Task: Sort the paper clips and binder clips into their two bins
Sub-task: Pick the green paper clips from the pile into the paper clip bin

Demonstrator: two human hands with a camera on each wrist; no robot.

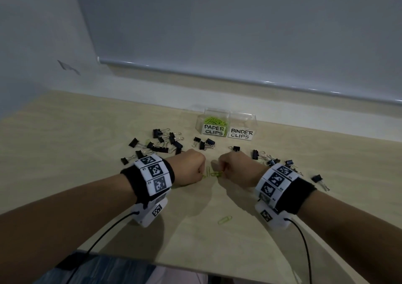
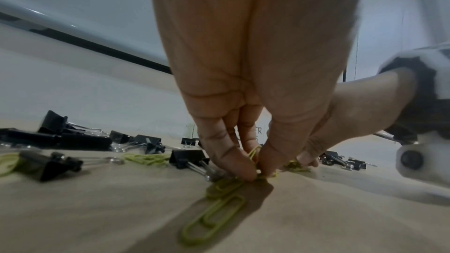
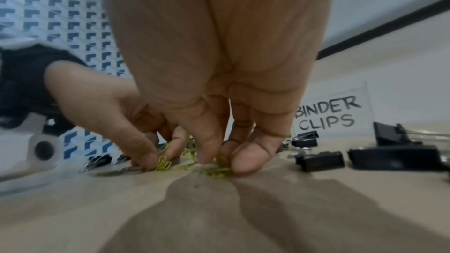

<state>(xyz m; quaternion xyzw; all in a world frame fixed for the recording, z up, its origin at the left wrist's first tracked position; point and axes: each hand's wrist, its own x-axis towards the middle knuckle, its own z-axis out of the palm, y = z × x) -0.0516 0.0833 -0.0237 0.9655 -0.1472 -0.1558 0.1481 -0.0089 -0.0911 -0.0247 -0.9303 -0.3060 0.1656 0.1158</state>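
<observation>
- The left hand (image 1: 191,167) is down at the light wooden table (image 1: 65,135), thumb and fingertips (image 2: 233,163) pressed together around thin, looped green paper clips (image 2: 254,154).
- The right hand (image 1: 236,168) sits just beside it, its fingertips (image 3: 248,158) likewise pinching green wire clips against the tabletop.
- More green paper clips lie flat on the wood between and under the hands; a single loose paper clip (image 1: 225,220) lies nearer the person.
- Black binder clips (image 1: 166,141) with shiny wire handles lie scattered behind and to both sides of the hands.
- Two clear, boxy plastic bins stand side by side at the table's far edge: the "PAPER CLIPS" bin (image 1: 214,122) holds a heap of green clips, and the "BINDER CLIPS" bin (image 1: 242,126) is to its right.
- Both wrists wear black bands with white blocks carrying square black-and-white markers (image 1: 155,170).
</observation>
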